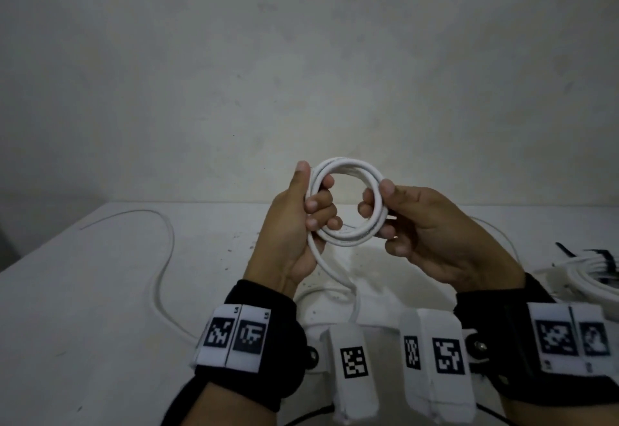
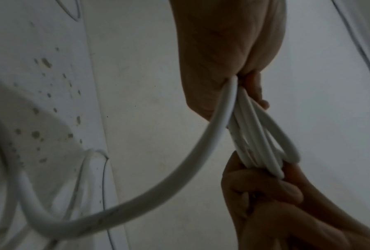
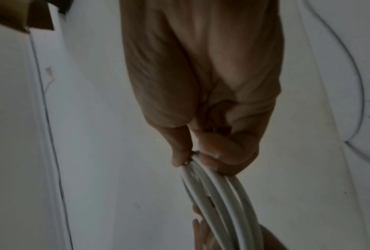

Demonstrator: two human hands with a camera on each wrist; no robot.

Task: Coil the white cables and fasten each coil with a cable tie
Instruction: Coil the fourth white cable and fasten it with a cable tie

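Observation:
A white cable coil point(image 1: 348, 166) of several turns is held in the air above the white table point(image 1: 100, 291). My left hand point(image 1: 311, 191) grips its left side, thumb outside and fingers through the ring. My right hand point(image 1: 378, 197) pinches the right side between thumb and fingers. A loose tail point(image 2: 219, 121) leaves the left hand point(image 2: 241, 79) and drops in a curve to the table. In the right wrist view, the right hand point(image 3: 193, 155) pinches the bunched strands point(image 3: 222, 203). No cable tie is seen on this coil.
More loose white cable point(image 1: 173, 239) loops across the left part of the table. A bundled white coil point(image 1: 569, 278) with black ties point(image 1: 599, 258) lies at the right edge. A cardboard box point(image 3: 30, 16) shows in the right wrist view. A bare wall stands behind.

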